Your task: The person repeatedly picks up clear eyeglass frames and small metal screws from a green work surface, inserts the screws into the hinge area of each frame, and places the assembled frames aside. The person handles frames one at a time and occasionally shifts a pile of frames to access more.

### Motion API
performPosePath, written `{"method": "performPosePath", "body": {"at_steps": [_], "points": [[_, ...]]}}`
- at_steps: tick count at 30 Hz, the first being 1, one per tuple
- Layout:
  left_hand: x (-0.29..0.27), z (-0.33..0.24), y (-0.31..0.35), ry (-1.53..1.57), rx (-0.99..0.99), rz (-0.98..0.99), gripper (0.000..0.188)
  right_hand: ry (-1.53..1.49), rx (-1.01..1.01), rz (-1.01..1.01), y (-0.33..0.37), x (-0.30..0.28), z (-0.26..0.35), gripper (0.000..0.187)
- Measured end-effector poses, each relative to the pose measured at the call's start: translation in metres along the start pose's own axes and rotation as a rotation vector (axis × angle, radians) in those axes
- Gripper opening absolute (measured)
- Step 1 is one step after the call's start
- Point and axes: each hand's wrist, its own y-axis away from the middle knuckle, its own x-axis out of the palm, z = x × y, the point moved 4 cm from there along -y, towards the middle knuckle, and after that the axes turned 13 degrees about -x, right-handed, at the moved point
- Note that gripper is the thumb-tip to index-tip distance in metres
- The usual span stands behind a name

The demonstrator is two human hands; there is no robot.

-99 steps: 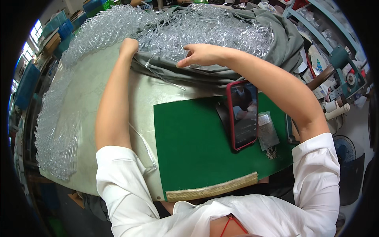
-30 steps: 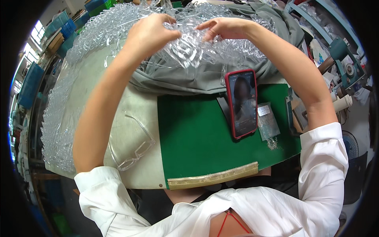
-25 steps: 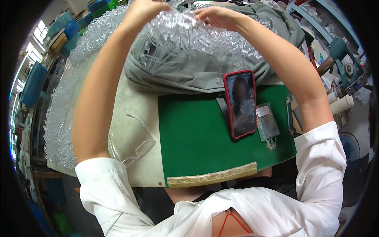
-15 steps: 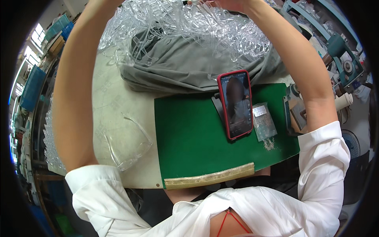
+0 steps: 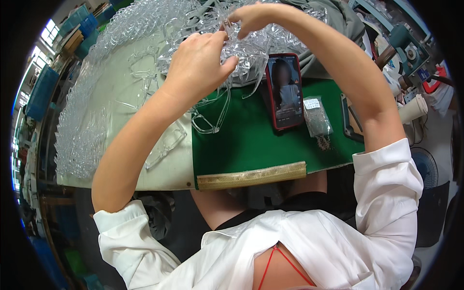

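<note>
**Both hands raised into a tangle of clear plastic frames**

Head view. Both forearms rise from the lower edge and meet over the far part of the table (image 5: 159, 169). The left arm runs up from a rolled white sleeve, wrist bent slightly back, and the left hand (image 5: 200, 63) shows its back to the camera. Its fingers curl forward and its thumb points right, pinching into a bunch of clear plastic eyeglass frames (image 5: 241, 53). The right arm comes in from the right, elbow high, forearm sloping up and left. The right hand (image 5: 251, 17) arches above the left one, fingers bent down and closed on the top of the same bunch, fingertips close to the left hand's knuckles.

The bunch sits between the two hands, gripped from below-left and from above. Loose frames dangle beneath the left palm; one clear frame (image 5: 212, 116) hangs down, overlapping the edge of the green mat (image 5: 251, 145). More clear frames lie in a long heap (image 5: 92, 121) along the table's left and far sides.

On the mat, just right of the hanging frames, lies a red-cased smartphone (image 5: 284, 92) with its screen lit. Beside it on the right is a small clear bag of tiny parts (image 5: 316, 116). A grey cloth (image 5: 338, 29) lies bunched behind the phone, under the right forearm.
</note>
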Motion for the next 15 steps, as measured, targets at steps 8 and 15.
{"method": "performPosePath", "body": {"at_steps": [8,15], "points": [[-0.015,-0.012,0.097,0.065,0.069,0.07,0.068,-0.077,-0.029,-0.049,0.034,-0.086,0.082,0.03],[-0.007,-0.014,0.14,0.153,0.084,0.162,0.073,-0.274,0.195,0.35,0.039,-0.062,0.101,0.028]]}}
